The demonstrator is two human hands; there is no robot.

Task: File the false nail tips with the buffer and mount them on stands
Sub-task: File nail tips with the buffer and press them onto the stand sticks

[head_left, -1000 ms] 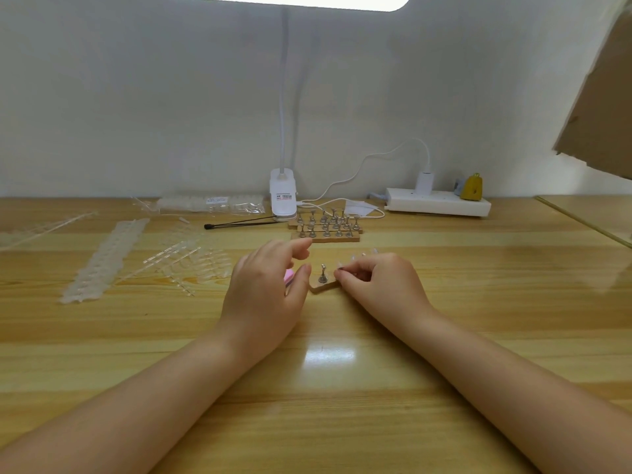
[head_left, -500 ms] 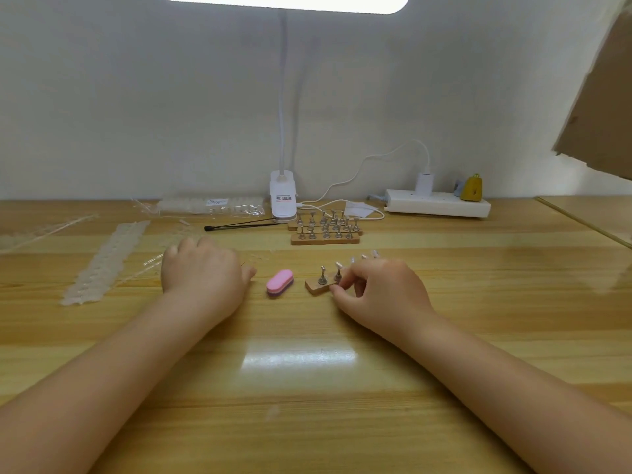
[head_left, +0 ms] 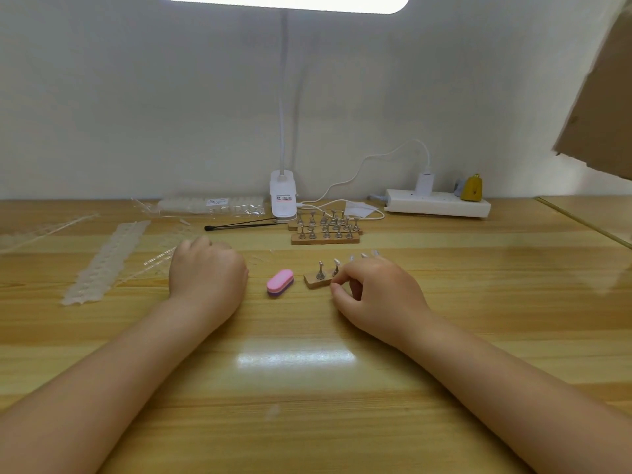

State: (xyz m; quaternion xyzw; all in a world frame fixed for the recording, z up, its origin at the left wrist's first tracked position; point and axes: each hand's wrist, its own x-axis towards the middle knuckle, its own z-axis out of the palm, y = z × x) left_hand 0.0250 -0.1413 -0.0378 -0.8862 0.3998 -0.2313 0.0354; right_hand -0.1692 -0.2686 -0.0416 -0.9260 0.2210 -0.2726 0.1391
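Observation:
A pink buffer block (head_left: 279,282) lies on the wooden table (head_left: 307,371) between my hands, and neither hand touches it. Just right of it sits a small wooden stand strip (head_left: 316,280) with metal pegs. One peg at its left end is bare, and clear nail tips (head_left: 364,256) show on pegs beyond my knuckles. My right hand (head_left: 376,292) covers the strip's right part, thumb and curled fingers gripping its base. My left hand (head_left: 205,271) rests knuckles-up with its fingers curled down onto the clear nail tip strips (head_left: 160,258). What its fingers hold is hidden.
More wooden stand strips (head_left: 325,232) with bare pegs sit behind. A long white tip sheet (head_left: 102,261), a bag of tips (head_left: 212,205) and a black stick (head_left: 239,225) lie at left. A lamp clamp (head_left: 283,196) and a power strip (head_left: 437,201) line the wall.
My left hand let go of the pink buffer beside the stand strip and moved left onto the nail tip strips. My right hand stayed at the strip.

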